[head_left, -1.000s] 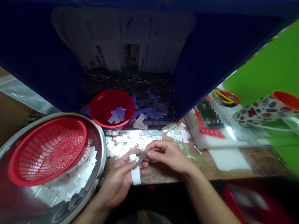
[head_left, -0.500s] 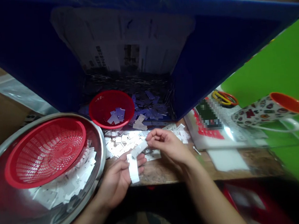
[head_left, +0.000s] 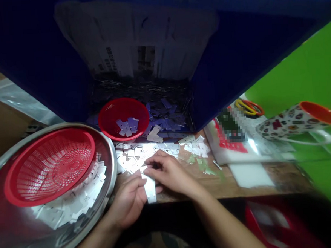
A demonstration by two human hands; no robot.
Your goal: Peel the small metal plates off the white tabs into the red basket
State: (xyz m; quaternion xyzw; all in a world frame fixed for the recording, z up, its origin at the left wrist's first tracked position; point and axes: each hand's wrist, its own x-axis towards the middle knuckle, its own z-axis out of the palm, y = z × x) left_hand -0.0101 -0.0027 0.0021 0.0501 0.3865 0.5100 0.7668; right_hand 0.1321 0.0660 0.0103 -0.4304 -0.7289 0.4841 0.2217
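- Fingers of our left hand (head_left: 132, 199) and right hand (head_left: 169, 173) pinch a flat white rectangular strip (head_left: 150, 189) over the brown wooden tabletop's (head_left: 217, 185) near edge.
- Scattered flat white pieces (head_left: 133, 156) lie between our hands and the open blue box (head_left: 221, 69).
- Round silver metal basin (head_left: 113, 169) crowds the left edge.

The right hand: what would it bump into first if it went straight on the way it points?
Probably the white strip in the left hand: the right hand is at its upper end, seemingly touching it, though depth is unclear.

Strip (head_left: 150, 186) — bright white | mesh basket (head_left: 29, 171) — red | box (head_left: 248, 50): blue | mug (head_left: 288, 123): patterned white, orange inside
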